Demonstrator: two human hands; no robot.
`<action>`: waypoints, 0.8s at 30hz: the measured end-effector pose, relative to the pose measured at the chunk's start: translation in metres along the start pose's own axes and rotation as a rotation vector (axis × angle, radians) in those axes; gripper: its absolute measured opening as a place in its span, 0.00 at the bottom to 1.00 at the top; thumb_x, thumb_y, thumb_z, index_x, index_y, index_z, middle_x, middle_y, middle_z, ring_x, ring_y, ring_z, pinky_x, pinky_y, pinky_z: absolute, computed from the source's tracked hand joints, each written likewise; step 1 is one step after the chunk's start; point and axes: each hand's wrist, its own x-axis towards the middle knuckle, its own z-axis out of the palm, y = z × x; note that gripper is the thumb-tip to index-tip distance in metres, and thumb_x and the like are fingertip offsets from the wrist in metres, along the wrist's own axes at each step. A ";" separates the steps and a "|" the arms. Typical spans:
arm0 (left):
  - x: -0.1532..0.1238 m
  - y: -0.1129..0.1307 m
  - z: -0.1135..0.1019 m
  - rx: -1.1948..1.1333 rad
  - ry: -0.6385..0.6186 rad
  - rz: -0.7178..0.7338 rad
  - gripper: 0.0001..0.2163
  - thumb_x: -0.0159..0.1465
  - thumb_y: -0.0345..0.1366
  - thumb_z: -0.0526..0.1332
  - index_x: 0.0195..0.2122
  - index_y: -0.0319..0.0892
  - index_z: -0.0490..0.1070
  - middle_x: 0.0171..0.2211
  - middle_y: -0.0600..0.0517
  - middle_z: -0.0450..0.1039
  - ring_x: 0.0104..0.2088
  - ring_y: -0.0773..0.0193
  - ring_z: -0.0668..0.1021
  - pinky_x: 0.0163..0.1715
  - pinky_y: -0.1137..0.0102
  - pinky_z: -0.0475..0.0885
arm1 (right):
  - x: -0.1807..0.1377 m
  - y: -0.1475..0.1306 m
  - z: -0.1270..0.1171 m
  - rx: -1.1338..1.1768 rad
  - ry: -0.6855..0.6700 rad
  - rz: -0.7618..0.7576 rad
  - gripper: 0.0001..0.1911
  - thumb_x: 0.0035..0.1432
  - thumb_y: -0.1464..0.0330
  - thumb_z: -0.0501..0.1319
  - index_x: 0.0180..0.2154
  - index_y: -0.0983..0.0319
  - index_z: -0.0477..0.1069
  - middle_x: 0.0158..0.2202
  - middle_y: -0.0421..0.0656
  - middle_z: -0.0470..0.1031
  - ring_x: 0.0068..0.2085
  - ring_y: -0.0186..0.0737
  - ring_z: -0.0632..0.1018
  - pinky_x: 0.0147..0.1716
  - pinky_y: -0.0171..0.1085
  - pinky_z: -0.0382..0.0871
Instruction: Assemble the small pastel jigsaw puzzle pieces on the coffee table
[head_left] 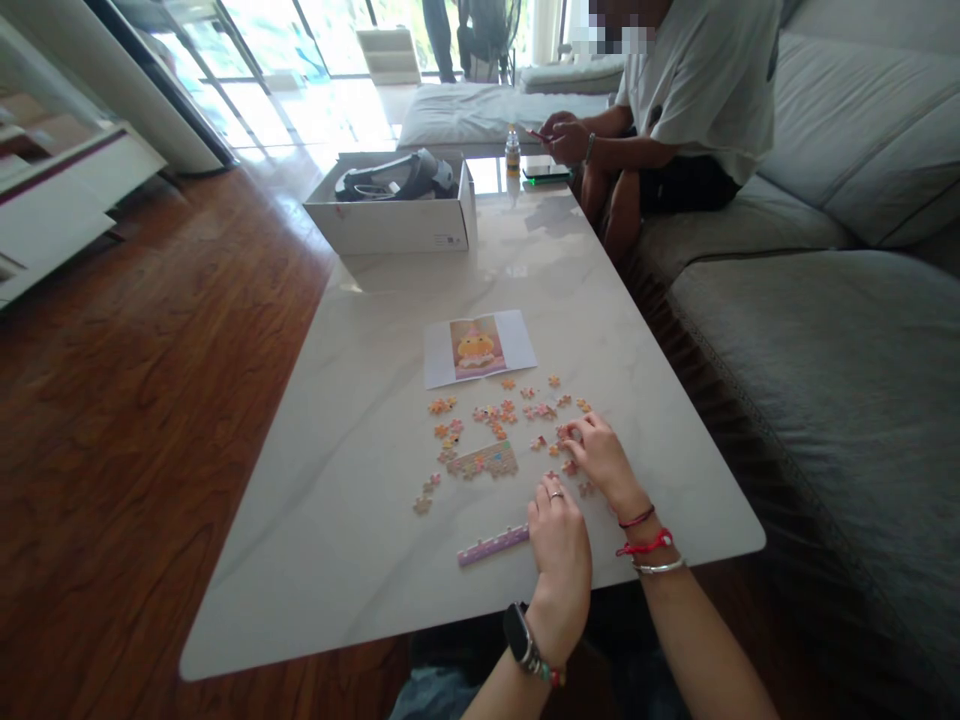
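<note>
My right hand [602, 460] has its thumb and forefinger pinched at a small puzzle piece [562, 434] among the loose ones at the right. Beside it, my left hand [561, 535] is curled low over the table, and a puzzle piece [552, 474] shows at its fingertips. The left hand partly covers the right end of a joined purple puzzle strip [493, 546]. Farther off lies a joined brownish puzzle section [484, 461] with coloured spots. Loose puzzle pieces [496, 412] are scattered around it. Behind them rests a paper sheet with a printed reference picture [477, 347].
On the white marble-patterned table [337, 540] stands an open white box [397, 228] holding a grey device [401, 178]. A small bottle [513, 152] and a phone [546, 174] are at the far end. A person [690, 110] sits on the grey sofa [817, 310] at the right.
</note>
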 end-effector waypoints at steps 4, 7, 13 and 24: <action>0.003 -0.003 0.000 -0.013 0.026 0.003 0.17 0.58 0.25 0.51 0.49 0.31 0.64 0.48 0.38 0.66 0.43 0.59 0.70 0.37 0.68 0.68 | 0.004 0.001 0.005 0.024 -0.009 0.014 0.02 0.48 0.74 0.57 0.28 0.63 0.67 0.31 0.45 0.69 0.36 0.38 0.71 0.39 0.37 0.63; 0.004 -0.003 0.000 -0.017 0.026 0.003 0.17 0.58 0.25 0.52 0.48 0.31 0.65 0.46 0.39 0.67 0.42 0.59 0.70 0.36 0.67 0.68 | 0.005 0.001 0.005 0.103 -0.038 0.030 0.06 0.47 0.77 0.56 0.30 0.64 0.67 0.31 0.44 0.71 0.34 0.36 0.72 0.36 0.35 0.64; 0.006 -0.005 0.005 -0.055 0.031 -0.001 0.16 0.57 0.26 0.52 0.47 0.32 0.65 0.44 0.40 0.67 0.41 0.59 0.70 0.35 0.67 0.68 | 0.003 0.001 -0.008 0.172 -0.043 0.113 0.04 0.49 0.74 0.56 0.30 0.63 0.67 0.27 0.43 0.73 0.29 0.34 0.73 0.31 0.32 0.65; -0.001 0.003 0.003 -0.004 0.000 -0.014 0.19 0.57 0.23 0.50 0.51 0.29 0.61 0.49 0.36 0.64 0.45 0.57 0.69 0.38 0.67 0.68 | -0.003 0.009 -0.024 0.479 -0.139 0.097 0.08 0.47 0.74 0.58 0.32 0.63 0.72 0.34 0.43 0.75 0.33 0.34 0.75 0.34 0.33 0.69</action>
